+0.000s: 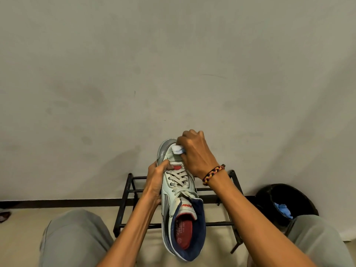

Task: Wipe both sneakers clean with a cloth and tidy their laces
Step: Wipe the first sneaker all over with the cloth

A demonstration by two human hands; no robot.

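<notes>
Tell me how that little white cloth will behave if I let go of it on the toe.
The cloth is probably soft and floppy: it sits bunched under the right hand. Likely very light, since curled fingers alone hold it. On the sneaker's sloping toe it would likely slide off rather than stay.

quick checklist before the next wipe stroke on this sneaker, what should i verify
1. Sneaker steadied: ok, the left hand grips its side near the laces.
2. Cloth in contact: ok, the right hand pinches it against the toe area.
3. Laces clear of the cloth: ok, they sit nearer the tongue, apart from the wiped spot.
4. Laces tidied: cannot tell, they are threaded but the ends are not clearly seen.
5. Second sneaker within reach: cannot tell, none shows in this view.
6. Space under the sneaker: ok, it is held up over the black rack, not resting on it.
</notes>
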